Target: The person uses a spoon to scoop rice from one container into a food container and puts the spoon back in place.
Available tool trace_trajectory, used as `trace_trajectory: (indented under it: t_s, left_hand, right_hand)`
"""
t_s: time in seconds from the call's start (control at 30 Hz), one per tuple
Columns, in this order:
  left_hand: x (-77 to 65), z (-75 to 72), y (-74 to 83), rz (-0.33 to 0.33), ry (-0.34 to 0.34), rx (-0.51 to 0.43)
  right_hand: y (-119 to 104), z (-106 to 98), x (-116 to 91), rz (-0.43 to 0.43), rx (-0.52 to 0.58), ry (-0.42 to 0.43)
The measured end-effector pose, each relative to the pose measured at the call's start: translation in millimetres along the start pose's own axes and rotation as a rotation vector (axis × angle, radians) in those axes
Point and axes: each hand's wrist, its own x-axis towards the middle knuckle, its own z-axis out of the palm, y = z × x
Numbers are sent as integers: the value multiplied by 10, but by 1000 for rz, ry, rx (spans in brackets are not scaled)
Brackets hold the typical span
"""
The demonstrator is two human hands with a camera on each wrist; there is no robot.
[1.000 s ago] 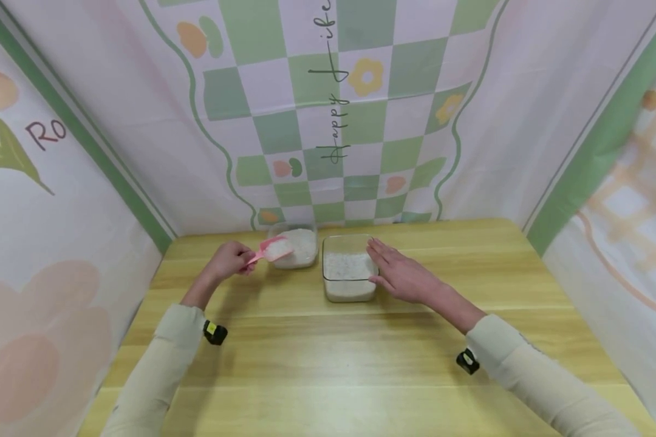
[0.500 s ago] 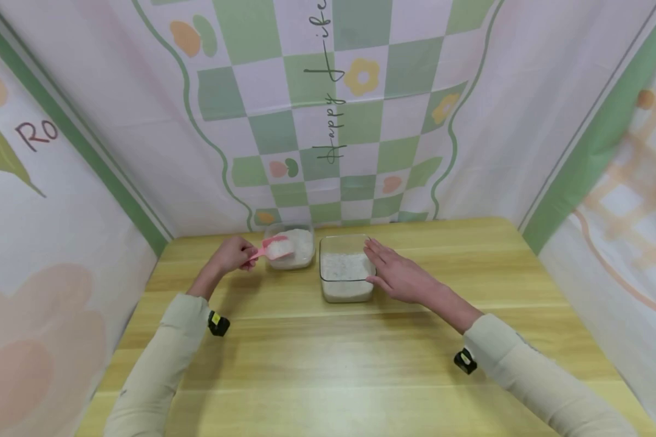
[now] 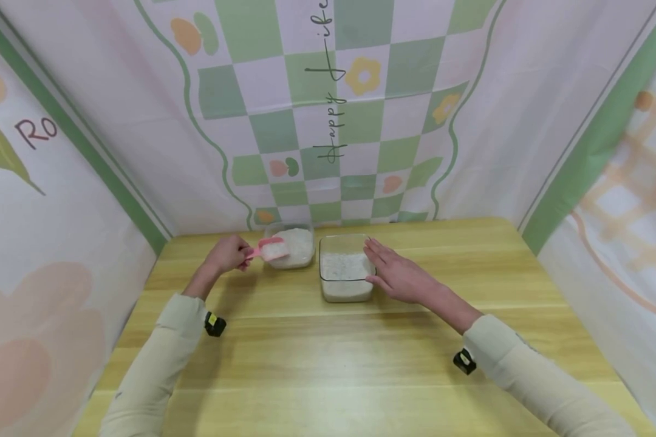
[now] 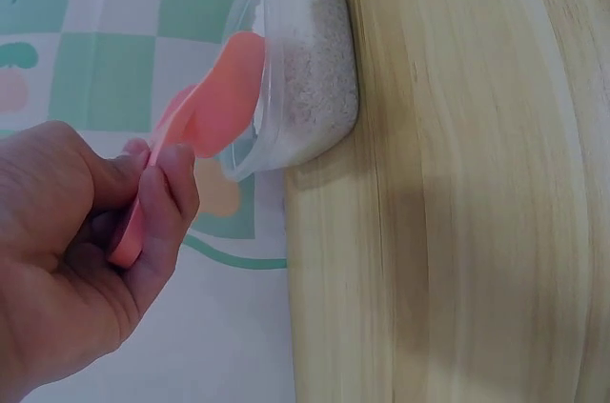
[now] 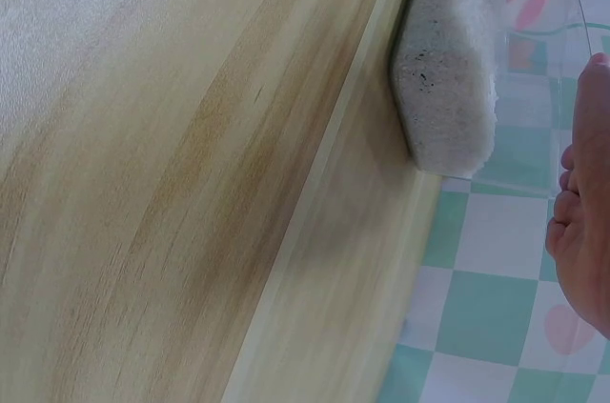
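Observation:
My left hand (image 3: 228,255) pinches the handle of a pink scoop (image 3: 273,249), which carries white rice grains. The scoop is over the left rim of a clear plastic tub (image 3: 291,263) filled with rice (image 3: 302,243). From the side, the left wrist view shows the scoop tilted across the rim of the tub. Just right of the tub stands a square glass container (image 3: 347,290), partly filled with rice (image 5: 453,79). My right hand (image 3: 401,273), fingers extended, rests at the right rim of this container. The right wrist view shows only part of that hand.
Both containers stand near the back edge of a wooden table (image 3: 328,364). Behind them hangs a green-and-white checkered curtain (image 3: 355,121), with printed fabric on both sides. A small black camera (image 3: 215,324) hangs at the left wrist, another black camera (image 3: 464,361) at the right.
The scoop and left hand have shifted slightly left and stay over the tub, with rice in the scoop throughout. The right hand keeps its place at the glass container.

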Motion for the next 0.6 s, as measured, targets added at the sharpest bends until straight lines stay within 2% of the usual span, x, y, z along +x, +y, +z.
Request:
trace_trajectory:
  t_s: [0.23,0.6]
  left_hand:
    - [-20,-34,-14,-23,11,46]
    - [-65,-82,2,-2,59,129]
  right_hand:
    - [5,7,-2,4,-1,-3]
    - [-8,-12,-9,10,9,-10]
